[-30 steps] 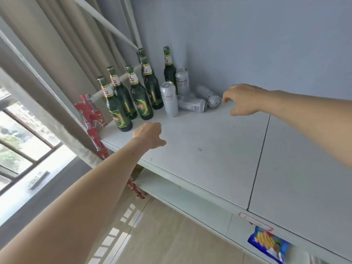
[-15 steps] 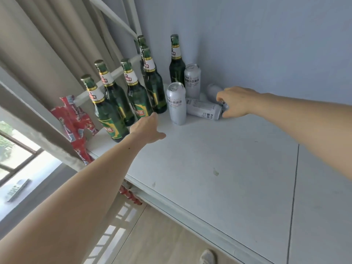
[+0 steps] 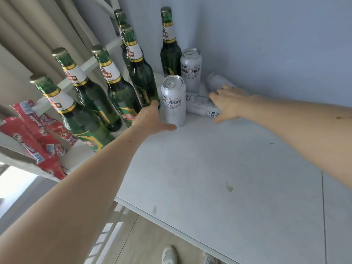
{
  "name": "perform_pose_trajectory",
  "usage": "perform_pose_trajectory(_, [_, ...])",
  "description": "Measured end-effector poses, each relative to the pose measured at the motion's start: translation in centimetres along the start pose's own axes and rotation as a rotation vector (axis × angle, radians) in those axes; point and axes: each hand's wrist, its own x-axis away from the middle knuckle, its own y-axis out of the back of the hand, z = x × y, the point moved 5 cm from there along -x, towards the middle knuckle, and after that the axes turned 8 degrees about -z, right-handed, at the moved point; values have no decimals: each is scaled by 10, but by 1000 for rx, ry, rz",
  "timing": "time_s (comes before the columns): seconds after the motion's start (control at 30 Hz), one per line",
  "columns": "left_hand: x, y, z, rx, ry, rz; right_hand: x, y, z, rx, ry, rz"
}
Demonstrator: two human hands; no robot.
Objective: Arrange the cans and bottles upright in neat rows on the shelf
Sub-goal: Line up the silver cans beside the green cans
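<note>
Several green beer bottles [image 3: 122,92] stand upright at the shelf's [image 3: 219,178] back left corner. Two silver cans stand upright: the front can [image 3: 173,101] and the rear can [image 3: 191,70] by the wall. A third can [image 3: 200,104] lies on its side behind the front one, and a fourth can [image 3: 215,80] lies against the wall. My left hand [image 3: 151,119] is open, its fingers spread at the front can's left side and base. My right hand [image 3: 227,103] is spread over the lying cans, touching the third one without closing on it.
Red snack packs [image 3: 36,136] hang off the shelf's left end beside a beige curtain [image 3: 38,31]. A blue-grey wall [image 3: 266,44] backs the shelf. Wooden floor and my shoes [image 3: 169,254] show below the front edge.
The camera moved closer to the corner. My left hand slid forward to the front can, and my right hand opened out over the two lying cans.
</note>
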Motion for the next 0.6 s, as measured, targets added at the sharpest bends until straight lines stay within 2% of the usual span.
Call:
perform_pose_trajectory(0.2, [-18, -19, -5, 173, -23, 21, -17, -21, 0, -34, -83, 36])
perform_pose_trajectory(0.47, [-22, -24, -9, 363, -22, 4, -24, -27, 1, -38, -75, 16])
perform_pose_trajectory(0.6, [-20, -21, -8, 359, -1, -6, -14, -22, -2, -113, -81, 24])
